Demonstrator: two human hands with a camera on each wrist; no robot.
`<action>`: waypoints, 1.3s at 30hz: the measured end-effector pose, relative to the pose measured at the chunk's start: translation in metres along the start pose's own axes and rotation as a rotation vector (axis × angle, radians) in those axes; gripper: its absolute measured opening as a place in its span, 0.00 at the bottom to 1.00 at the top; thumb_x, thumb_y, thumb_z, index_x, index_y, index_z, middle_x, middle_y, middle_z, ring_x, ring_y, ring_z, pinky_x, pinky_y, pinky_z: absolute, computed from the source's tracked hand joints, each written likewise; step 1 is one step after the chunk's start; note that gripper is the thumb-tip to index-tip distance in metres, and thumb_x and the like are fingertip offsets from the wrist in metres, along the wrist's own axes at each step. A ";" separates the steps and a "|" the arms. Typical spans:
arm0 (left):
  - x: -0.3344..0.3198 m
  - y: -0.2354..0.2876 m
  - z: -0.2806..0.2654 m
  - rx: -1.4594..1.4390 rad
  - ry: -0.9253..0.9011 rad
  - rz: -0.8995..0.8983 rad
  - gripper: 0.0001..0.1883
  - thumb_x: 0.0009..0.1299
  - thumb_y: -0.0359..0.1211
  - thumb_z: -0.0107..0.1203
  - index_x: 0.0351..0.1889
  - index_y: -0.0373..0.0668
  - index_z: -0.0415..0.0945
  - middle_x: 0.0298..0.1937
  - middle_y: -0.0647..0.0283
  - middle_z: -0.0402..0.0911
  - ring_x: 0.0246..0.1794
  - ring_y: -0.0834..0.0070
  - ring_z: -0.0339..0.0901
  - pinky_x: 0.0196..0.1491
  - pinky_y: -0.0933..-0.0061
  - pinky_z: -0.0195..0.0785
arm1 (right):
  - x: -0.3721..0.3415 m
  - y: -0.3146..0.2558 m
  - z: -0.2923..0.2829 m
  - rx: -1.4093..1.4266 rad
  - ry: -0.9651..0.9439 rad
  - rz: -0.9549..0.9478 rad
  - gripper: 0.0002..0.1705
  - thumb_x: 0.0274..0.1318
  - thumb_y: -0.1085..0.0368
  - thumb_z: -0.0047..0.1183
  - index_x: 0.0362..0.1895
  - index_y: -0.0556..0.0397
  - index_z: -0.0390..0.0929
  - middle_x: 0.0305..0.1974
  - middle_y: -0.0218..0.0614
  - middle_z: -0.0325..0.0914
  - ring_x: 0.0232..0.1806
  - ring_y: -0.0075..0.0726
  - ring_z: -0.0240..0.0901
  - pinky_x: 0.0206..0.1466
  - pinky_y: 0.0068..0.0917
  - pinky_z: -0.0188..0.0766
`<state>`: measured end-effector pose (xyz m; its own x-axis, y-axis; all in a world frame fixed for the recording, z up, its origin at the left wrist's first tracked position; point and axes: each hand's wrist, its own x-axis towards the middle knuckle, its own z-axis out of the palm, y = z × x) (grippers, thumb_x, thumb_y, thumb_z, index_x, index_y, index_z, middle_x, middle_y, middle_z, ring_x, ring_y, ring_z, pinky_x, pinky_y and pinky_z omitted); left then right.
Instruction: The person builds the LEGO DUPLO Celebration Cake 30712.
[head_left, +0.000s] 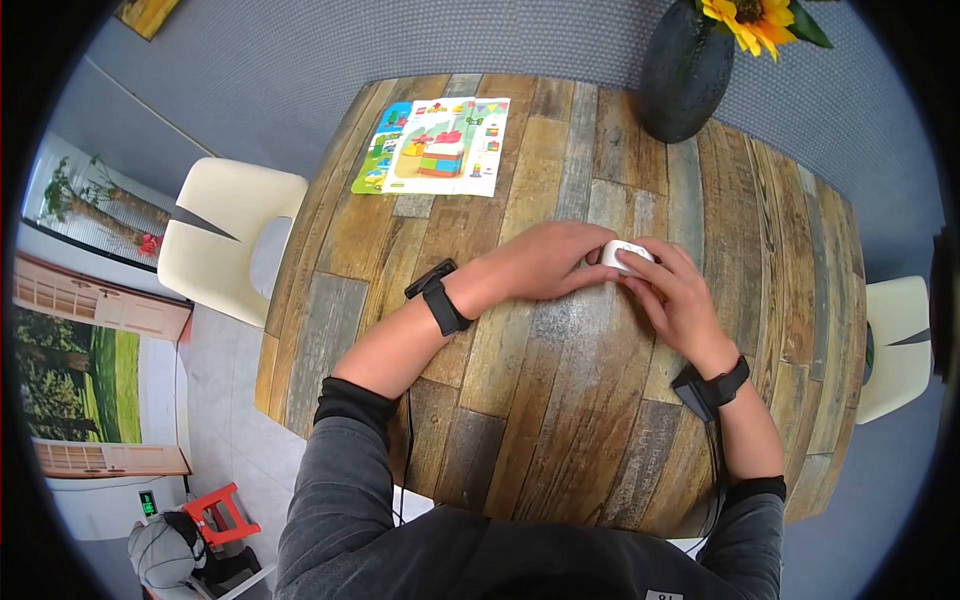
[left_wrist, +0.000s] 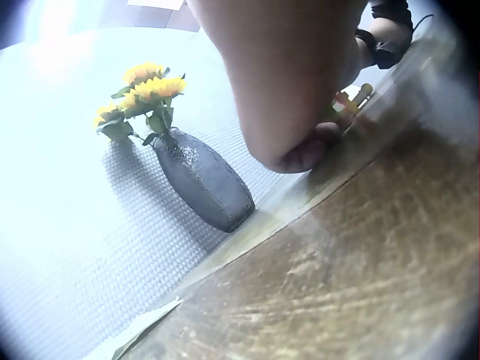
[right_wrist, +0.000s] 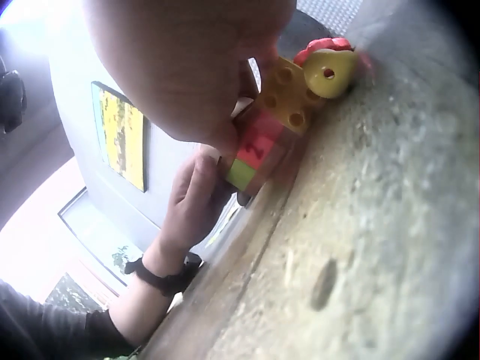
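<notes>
In the head view, the left hand (head_left: 560, 262) and the right hand (head_left: 680, 295) meet at a white brick (head_left: 627, 256), thumbs and fingers pinching its sides. The right wrist view shows coloured pieces between the hands: a red block (right_wrist: 258, 144) marked 2, a green part (right_wrist: 240, 174), and an orange studded brick (right_wrist: 286, 97) with a round yellow piece (right_wrist: 330, 73) at its end. Here the right hand (right_wrist: 191, 67) covers part of them and the left hand (right_wrist: 196, 199) touches the far side. Fingers largely hide the grip in the left wrist view.
A colourful printed sheet (head_left: 440, 147) lies on the wooden table (head_left: 560, 400), back left. A dark vase (head_left: 685, 75) with sunflowers stands at the back edge. White chairs (head_left: 215, 235) flank the table; black cables run from both wristbands.
</notes>
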<state>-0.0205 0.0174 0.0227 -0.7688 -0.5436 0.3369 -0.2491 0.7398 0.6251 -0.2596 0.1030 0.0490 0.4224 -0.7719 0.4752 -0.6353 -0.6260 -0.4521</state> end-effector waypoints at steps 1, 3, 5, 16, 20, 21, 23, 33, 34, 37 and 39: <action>0.001 0.003 -0.002 0.000 -0.002 0.001 0.21 0.77 0.48 0.63 0.54 0.40 0.80 0.37 0.57 0.81 0.39 0.58 0.79 0.44 0.59 0.73 | 0.000 0.000 -0.001 -0.012 -0.018 -0.014 0.23 0.64 0.70 0.64 0.64 0.50 0.81 0.61 0.46 0.79 0.59 0.57 0.78 0.62 0.46 0.76; 0.001 0.008 -0.008 -0.020 -0.065 -0.056 0.19 0.78 0.49 0.59 0.51 0.42 0.80 0.42 0.53 0.84 0.45 0.50 0.81 0.48 0.51 0.73 | -0.001 -0.002 0.001 0.003 -0.020 0.014 0.25 0.67 0.68 0.62 0.67 0.52 0.77 0.62 0.48 0.79 0.60 0.59 0.77 0.63 0.46 0.75; 0.001 0.004 -0.007 -0.006 -0.064 -0.041 0.20 0.78 0.48 0.61 0.54 0.42 0.80 0.38 0.55 0.82 0.41 0.53 0.80 0.44 0.55 0.72 | -0.003 -0.002 0.003 0.018 -0.024 0.040 0.27 0.69 0.67 0.60 0.70 0.55 0.74 0.62 0.50 0.78 0.61 0.61 0.77 0.64 0.47 0.74; 0.000 0.003 -0.008 0.032 -0.079 -0.030 0.22 0.78 0.47 0.61 0.61 0.43 0.81 0.33 0.55 0.81 0.36 0.56 0.80 0.40 0.58 0.71 | -0.002 -0.001 0.002 0.112 -0.108 0.208 0.26 0.70 0.63 0.60 0.67 0.60 0.72 0.56 0.53 0.80 0.57 0.61 0.78 0.61 0.44 0.74; 0.001 0.004 -0.005 0.062 -0.093 -0.070 0.21 0.78 0.48 0.61 0.58 0.42 0.80 0.33 0.55 0.82 0.36 0.55 0.80 0.41 0.56 0.72 | -0.002 -0.001 0.001 0.097 -0.094 0.203 0.25 0.69 0.64 0.61 0.65 0.59 0.74 0.56 0.51 0.81 0.56 0.60 0.79 0.60 0.43 0.74; 0.001 0.003 -0.002 0.087 -0.097 -0.088 0.21 0.78 0.48 0.61 0.57 0.42 0.79 0.33 0.55 0.82 0.36 0.54 0.80 0.41 0.55 0.72 | -0.002 -0.002 0.001 0.113 -0.089 0.209 0.25 0.69 0.64 0.61 0.65 0.59 0.74 0.56 0.51 0.81 0.56 0.60 0.79 0.61 0.43 0.74; 0.001 0.007 -0.001 0.079 -0.068 -0.086 0.23 0.77 0.51 0.60 0.54 0.41 0.79 0.35 0.52 0.83 0.39 0.50 0.81 0.44 0.51 0.72 | -0.001 -0.003 0.000 0.127 -0.083 0.217 0.25 0.69 0.64 0.61 0.65 0.60 0.74 0.56 0.51 0.81 0.56 0.60 0.79 0.61 0.43 0.74; -0.001 0.008 -0.003 0.037 -0.068 -0.024 0.32 0.67 0.57 0.68 0.53 0.39 0.81 0.46 0.51 0.84 0.51 0.48 0.80 0.56 0.52 0.73 | -0.002 0.007 0.002 0.019 -0.078 -0.149 0.31 0.51 0.72 0.71 0.61 0.54 0.78 0.58 0.42 0.79 0.62 0.58 0.75 0.65 0.47 0.73; -0.001 0.008 -0.003 0.038 -0.067 -0.024 0.32 0.67 0.57 0.68 0.53 0.39 0.81 0.46 0.51 0.84 0.51 0.48 0.80 0.56 0.52 0.73 | -0.001 0.007 0.003 0.010 -0.079 -0.184 0.32 0.50 0.71 0.72 0.61 0.54 0.77 0.59 0.42 0.78 0.63 0.58 0.74 0.66 0.47 0.73; -0.002 0.008 -0.007 0.074 -0.121 -0.019 0.33 0.64 0.58 0.71 0.51 0.37 0.81 0.46 0.50 0.84 0.51 0.48 0.80 0.55 0.52 0.73 | -0.001 -0.005 0.002 0.127 -0.088 -0.025 0.36 0.49 0.65 0.76 0.63 0.55 0.77 0.60 0.42 0.78 0.64 0.59 0.73 0.68 0.49 0.71; -0.002 0.006 -0.007 0.131 -0.130 0.030 0.35 0.60 0.58 0.73 0.50 0.36 0.80 0.46 0.51 0.84 0.50 0.48 0.80 0.54 0.53 0.73 | -0.001 -0.008 0.003 0.094 -0.077 0.004 0.38 0.48 0.60 0.77 0.63 0.56 0.76 0.59 0.43 0.79 0.64 0.59 0.73 0.69 0.49 0.70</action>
<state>-0.0162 0.0200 0.0310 -0.8446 -0.4709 0.2547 -0.2931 0.8048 0.5161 -0.2528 0.1078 0.0497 0.4706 -0.7782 0.4158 -0.5748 -0.6279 -0.5247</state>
